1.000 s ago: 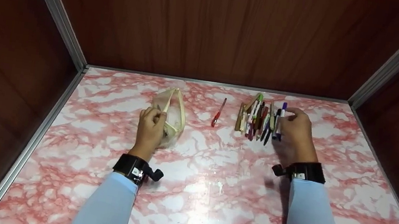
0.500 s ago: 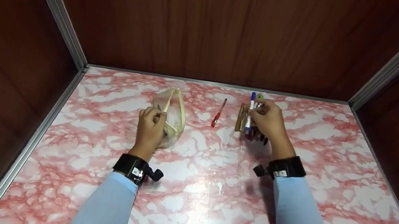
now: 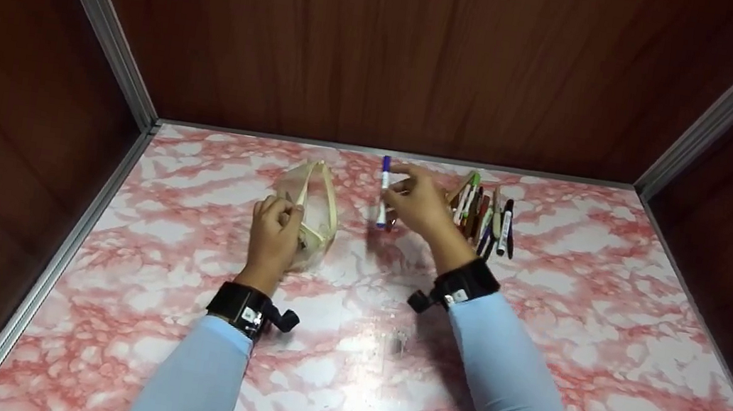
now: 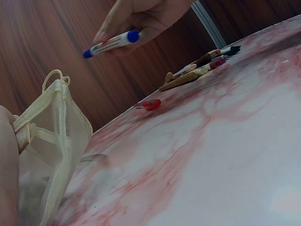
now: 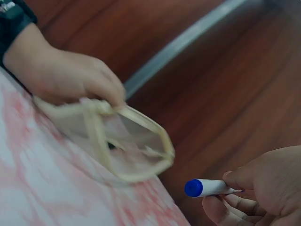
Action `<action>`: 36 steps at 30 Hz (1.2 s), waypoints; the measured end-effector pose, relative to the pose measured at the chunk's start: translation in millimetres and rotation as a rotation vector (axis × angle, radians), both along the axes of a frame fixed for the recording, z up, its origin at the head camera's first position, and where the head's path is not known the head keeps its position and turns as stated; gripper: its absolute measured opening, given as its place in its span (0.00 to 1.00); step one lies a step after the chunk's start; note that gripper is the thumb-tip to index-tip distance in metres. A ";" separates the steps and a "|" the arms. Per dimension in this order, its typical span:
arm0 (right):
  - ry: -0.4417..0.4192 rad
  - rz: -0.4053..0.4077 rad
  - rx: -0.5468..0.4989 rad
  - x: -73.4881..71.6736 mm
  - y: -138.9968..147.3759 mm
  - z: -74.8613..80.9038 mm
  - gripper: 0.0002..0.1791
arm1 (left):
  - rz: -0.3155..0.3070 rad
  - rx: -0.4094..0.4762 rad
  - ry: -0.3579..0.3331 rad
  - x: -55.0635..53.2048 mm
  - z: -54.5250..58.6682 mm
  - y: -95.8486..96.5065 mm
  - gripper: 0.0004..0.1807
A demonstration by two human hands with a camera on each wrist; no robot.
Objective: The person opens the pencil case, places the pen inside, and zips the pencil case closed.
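Observation:
My left hand (image 3: 273, 239) pinches the near-left edge of a pale yellow mesh pouch (image 3: 335, 212). The pouch's mouth gapes in the right wrist view, with a small dark item inside that I cannot make out. Above the table, between pouch and pens, my right hand (image 3: 421, 202) holds a white marker (image 4: 113, 43) with blue ends between thumb and fingers. A red pen (image 4: 151, 104) lies on the table beneath that hand, mostly hidden from the head view.
Right of the hand lies a loose pile of pens and markers (image 3: 480, 214), including a white marker with black ends (image 3: 505, 228). Dark wood panels (image 3: 388, 51) with grey metal edging enclose the pink-and-white marbled table (image 3: 329, 372) at the back and sides.
The right hand has carried the blue-ended marker leftward from the right side of the pile, past it, to above the red pen. The left hand and pouch stay put.

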State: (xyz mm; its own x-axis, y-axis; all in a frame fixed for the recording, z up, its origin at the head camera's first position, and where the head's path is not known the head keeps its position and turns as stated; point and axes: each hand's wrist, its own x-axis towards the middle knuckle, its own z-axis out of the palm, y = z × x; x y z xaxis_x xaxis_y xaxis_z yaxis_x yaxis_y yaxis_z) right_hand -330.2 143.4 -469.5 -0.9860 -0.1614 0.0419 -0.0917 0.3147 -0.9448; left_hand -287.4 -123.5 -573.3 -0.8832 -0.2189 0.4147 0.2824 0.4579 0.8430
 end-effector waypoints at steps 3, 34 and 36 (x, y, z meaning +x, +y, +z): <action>-0.008 0.039 0.046 0.7 -23.6 -3.4 0.28 | -0.005 -0.007 0.018 0.5 0.8 0.0 0.14; -0.009 0.163 0.021 5.0 -62.1 -17.3 0.14 | -0.047 0.054 -0.008 -2.4 -1.2 -0.2 0.11; 0.014 0.134 0.049 4.5 -48.4 -15.0 0.12 | -0.048 0.049 -0.003 -1.8 -0.4 -1.6 0.11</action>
State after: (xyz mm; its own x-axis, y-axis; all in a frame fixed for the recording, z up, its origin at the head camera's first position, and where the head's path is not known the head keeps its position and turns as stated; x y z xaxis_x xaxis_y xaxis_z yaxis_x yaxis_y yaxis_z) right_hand -325.7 95.0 -484.5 -0.9547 -0.2943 0.0440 -0.1489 0.3445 -0.9269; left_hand -289.3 -125.1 -573.7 -0.8942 -0.1967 0.4021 0.3005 0.4019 0.8649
